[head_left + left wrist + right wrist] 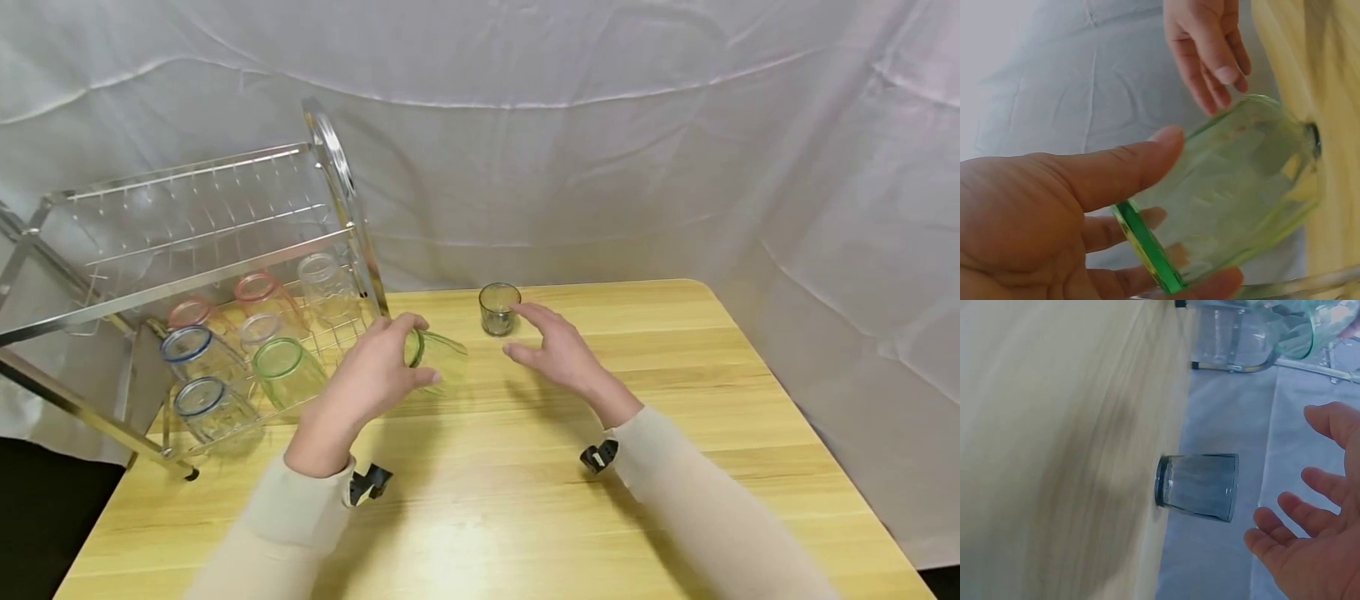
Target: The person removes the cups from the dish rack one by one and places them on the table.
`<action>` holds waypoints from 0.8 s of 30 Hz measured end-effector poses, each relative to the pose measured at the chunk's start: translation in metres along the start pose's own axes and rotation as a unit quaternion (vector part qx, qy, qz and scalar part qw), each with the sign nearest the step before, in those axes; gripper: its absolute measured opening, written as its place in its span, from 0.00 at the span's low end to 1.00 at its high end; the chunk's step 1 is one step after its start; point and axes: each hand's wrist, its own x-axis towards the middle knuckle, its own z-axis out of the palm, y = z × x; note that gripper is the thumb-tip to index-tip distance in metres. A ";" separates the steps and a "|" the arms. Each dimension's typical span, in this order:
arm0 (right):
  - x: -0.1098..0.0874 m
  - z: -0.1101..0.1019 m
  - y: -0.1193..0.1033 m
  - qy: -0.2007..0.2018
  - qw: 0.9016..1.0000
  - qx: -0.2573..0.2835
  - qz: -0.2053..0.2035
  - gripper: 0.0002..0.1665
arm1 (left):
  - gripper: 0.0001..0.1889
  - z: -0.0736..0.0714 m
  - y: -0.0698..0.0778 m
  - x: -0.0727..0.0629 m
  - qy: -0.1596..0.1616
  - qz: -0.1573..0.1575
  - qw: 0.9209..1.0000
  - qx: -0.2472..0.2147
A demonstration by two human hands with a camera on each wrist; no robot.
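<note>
My left hand (369,367) grips a green drinking glass (1229,194) around its thick base, thumb on one side and fingers on the other. The glass is tilted, its mouth turned away from the palm toward the right, held over the table beside the rack. Right of it, a smoky grey glass (499,315) stands upright on the wood, mouth up. With fingers spread and nothing in them, my right hand (558,346) hovers just to the right of that grey glass; the right wrist view shows a gap between the fingertips and the glass (1200,487).
A two-tier metal dish rack (225,272) stands at the left of the wooden table (480,500). Its lower shelf carries several upside-down glasses, including a green one (288,371), a blue-rimmed one (217,412) and a red-rimmed one (258,287). A pale curtain (562,167) hangs behind.
</note>
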 end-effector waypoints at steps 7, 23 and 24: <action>-0.014 0.002 0.000 0.018 0.996 0.091 0.017 0.39 | 0.38 0.024 -0.012 0.009 0.010 0.001 0.998 -0.069; -0.032 0.019 0.007 -0.026 0.948 0.308 0.077 0.41 | 0.37 0.074 -0.031 0.027 0.001 0.022 0.961 -0.276; -0.033 0.021 0.008 -0.033 0.942 0.324 0.079 0.41 | 0.37 0.076 -0.031 0.028 -0.003 0.024 0.957 -0.288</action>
